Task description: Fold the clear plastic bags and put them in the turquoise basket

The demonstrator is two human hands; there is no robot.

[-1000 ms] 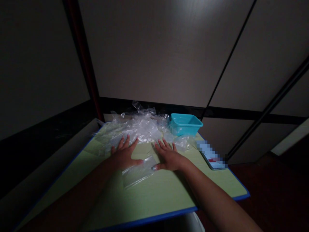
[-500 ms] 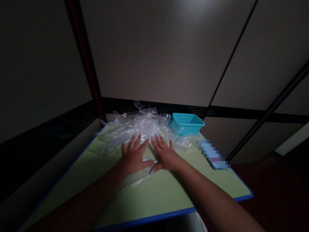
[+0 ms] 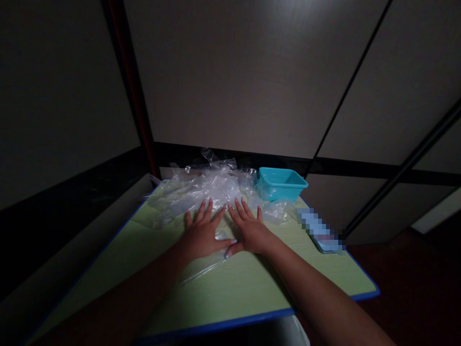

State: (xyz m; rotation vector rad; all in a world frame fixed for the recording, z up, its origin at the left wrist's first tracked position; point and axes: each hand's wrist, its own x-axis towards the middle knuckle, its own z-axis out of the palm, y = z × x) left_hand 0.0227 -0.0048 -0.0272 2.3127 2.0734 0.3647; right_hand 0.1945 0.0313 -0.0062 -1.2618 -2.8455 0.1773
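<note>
My left hand (image 3: 203,236) lies palm down with its fingers spread, partly over a flat clear plastic bag (image 3: 207,270) on the green table (image 3: 252,293). Beside it, my right hand (image 3: 251,232) is also flat with fingers apart, its thumb touching or nearly touching the left thumb. Neither hand grips anything. Just beyond the fingertips spreads a heap of crumpled clear plastic bags (image 3: 216,185). A smaller crumpled bag (image 3: 278,212) rests to the right of my right hand.
A turquoise plastic basket (image 3: 284,192) stands at the back right of the table. Near the right edge lies a flat, blurred-out object (image 3: 320,233). Panelled walls (image 3: 230,86) rise behind the table, which has a blue rim.
The view has shifted very slightly. Both hands keep the same spread pose, and nothing on the table has visibly moved.
</note>
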